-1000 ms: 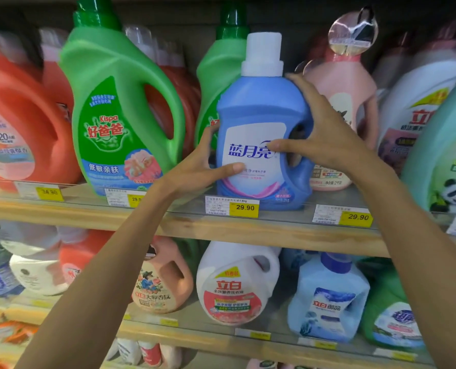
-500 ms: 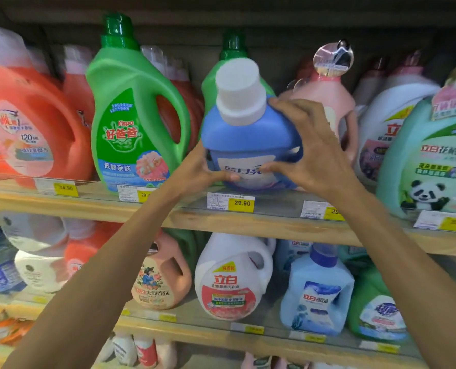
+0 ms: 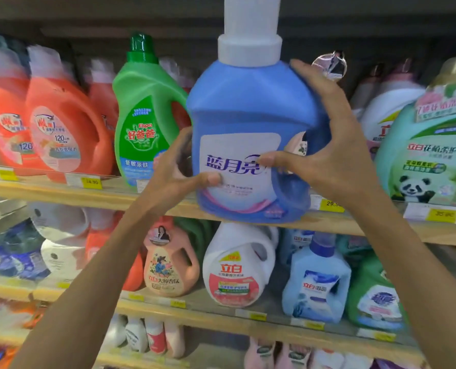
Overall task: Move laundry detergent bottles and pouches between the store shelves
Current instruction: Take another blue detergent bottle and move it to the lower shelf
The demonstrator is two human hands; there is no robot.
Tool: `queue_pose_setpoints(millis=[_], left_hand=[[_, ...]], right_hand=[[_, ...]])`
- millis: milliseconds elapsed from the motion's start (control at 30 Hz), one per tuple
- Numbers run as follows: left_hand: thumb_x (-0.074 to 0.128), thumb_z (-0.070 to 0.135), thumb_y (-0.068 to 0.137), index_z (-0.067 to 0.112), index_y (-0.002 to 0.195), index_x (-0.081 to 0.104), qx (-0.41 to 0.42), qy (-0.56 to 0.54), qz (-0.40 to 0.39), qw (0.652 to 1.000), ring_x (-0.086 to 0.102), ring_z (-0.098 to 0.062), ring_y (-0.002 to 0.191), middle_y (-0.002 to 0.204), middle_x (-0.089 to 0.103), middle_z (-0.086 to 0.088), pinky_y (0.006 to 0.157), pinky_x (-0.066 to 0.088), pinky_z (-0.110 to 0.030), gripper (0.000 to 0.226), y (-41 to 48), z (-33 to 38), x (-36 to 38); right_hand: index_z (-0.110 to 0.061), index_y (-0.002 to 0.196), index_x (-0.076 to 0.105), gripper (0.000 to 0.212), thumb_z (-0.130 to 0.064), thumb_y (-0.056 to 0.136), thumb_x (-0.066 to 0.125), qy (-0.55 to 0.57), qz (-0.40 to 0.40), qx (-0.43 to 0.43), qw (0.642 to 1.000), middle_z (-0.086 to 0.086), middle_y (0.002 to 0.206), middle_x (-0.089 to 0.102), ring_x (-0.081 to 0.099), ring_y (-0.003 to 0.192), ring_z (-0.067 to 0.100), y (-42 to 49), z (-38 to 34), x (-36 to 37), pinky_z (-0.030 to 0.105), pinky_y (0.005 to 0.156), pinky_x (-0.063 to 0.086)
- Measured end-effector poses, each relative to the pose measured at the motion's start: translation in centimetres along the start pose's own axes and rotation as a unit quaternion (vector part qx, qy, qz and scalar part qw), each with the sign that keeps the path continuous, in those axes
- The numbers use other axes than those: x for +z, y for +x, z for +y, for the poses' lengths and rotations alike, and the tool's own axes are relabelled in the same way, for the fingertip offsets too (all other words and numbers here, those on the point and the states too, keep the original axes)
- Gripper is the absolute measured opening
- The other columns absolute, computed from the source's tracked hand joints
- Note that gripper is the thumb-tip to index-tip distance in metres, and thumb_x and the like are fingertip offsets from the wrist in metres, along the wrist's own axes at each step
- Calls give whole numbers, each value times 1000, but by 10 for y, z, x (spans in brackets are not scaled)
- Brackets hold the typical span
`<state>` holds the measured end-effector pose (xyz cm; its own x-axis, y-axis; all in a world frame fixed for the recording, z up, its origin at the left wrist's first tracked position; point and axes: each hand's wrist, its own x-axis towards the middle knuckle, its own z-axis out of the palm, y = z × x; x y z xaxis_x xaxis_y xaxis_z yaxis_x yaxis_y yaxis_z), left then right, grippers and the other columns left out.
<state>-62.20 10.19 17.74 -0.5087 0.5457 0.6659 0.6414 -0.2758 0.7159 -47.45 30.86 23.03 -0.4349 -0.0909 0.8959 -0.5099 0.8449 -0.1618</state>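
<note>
The left hand (image 3: 179,169) and right hand (image 3: 336,155), fingers curled, clasp 1 blue detergent bottle (image 3: 248,107) (white cap up) upright before the upper shelf (image 3: 62,194), with a green bottle (image 3: 147,123) standing behind.

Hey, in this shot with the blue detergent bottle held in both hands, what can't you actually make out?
Head view only:
- Blue bottle: its white cap is cut off by the top edge, and the label's small print is too blurred to read.
- Price tag beside the bottle's base: last digit too blurred to read.
- Left hand: fingertips hidden behind the bottle.
- Orange bottles, left: labels motion-blurred.
</note>
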Motion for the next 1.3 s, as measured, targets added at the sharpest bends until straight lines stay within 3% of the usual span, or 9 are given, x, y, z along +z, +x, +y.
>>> queue_pose_setpoints(millis=[267, 333, 500, 667, 767, 900, 1000, 1133, 1300], left_hand=[[71, 45, 79, 18, 135, 48, -42, -76, 44, 995, 67, -3, 112, 118, 72, 19, 86, 54, -18, 67, -80, 11, 24], [72, 49, 81, 13, 137, 48, -51, -83, 48, 994, 67, -7, 114, 120, 71, 13, 86, 55, -20, 72, -95, 19, 23], [62, 24, 92, 6, 142, 40, -94, -92, 59, 990, 69, -4, 104, 108, 74, 10, 82, 55, -20, 58, -143, 33, 19], [68, 42, 84, 16, 141, 42, -143, -88, 58, 984, 67, -11, 114, 124, 69, 2, 87, 55, -23, 68, -195, 46, 8], [69, 36, 91, 19, 140, 43, -170, -87, 57, 980, 68, -9, 110, 120, 70, 4, 83, 56, -22, 58, -225, 52, 4], [65, 31, 87, 17, 140, 40, -202, -86, 49, 974, 71, -5, 102, 110, 74, 11, 79, 58, -22, 60, -257, 55, 2], [70, 30, 89, 20, 141, 40, -230, -85, 47, 968, 71, -8, 103, 116, 72, 5, 78, 58, -23, 60, -274, 53, 1], [69, 31, 86, 24, 139, 43, -259, -90, 51, 960, 72, -9, 102, 114, 73, 4, 77, 58, -23, 59, -290, 47, 2], [64, 21, 93, 19, 141, 44, -303, -102, 58, 946, 74, -7, 87, 95, 78, 10, 68, 56, -20, 52, -304, 29, 4]], right_hand=[[-7, 148, 39, 92, -29, 73, 87, 43, -56, 87, 994, -13, 142, 43, 43, 129, -8, -28, -56, -11, 9, 102, 36], [-8, 148, 39, 91, -28, 74, 88, 45, -65, 107, 991, -7, 143, 46, 46, 131, -2, -34, -71, -12, 13, 102, 39], [-14, 147, 42, 90, -31, 72, 89, 67, -75, 157, 982, -3, 146, 48, 49, 132, 4, -55, -108, -7, 24, 104, 45], [-13, 146, 44, 90, -29, 70, 90, 92, -84, 201, 972, -11, 139, 51, 52, 128, 2, -87, -144, 6, 27, 104, 48], [-16, 145, 44, 90, -27, 69, 90, 119, -97, 234, 960, -13, 140, 50, 54, 126, 0, -105, -159, 15, 20, 100, 48], [-17, 143, 48, 91, -26, 64, 93, 128, -103, 262, 951, -9, 138, 55, 57, 122, 4, -126, -171, 26, 24, 98, 51], [-12, 142, 49, 92, -18, 62, 93, 147, -105, 289, 940, -14, 133, 55, 59, 117, 2, -144, -174, 36, 16, 89, 50], [-13, 142, 49, 91, -20, 63, 93, 154, -123, 306, 931, -4, 139, 56, 56, 121, 0, -160, -173, 45, 14, 92, 48], [-20, 145, 49, 94, -32, 62, 91, 159, -132, 331, 921, -13, 140, 57, 53, 126, -5, -184, -161, 61, 17, 101, 45]])
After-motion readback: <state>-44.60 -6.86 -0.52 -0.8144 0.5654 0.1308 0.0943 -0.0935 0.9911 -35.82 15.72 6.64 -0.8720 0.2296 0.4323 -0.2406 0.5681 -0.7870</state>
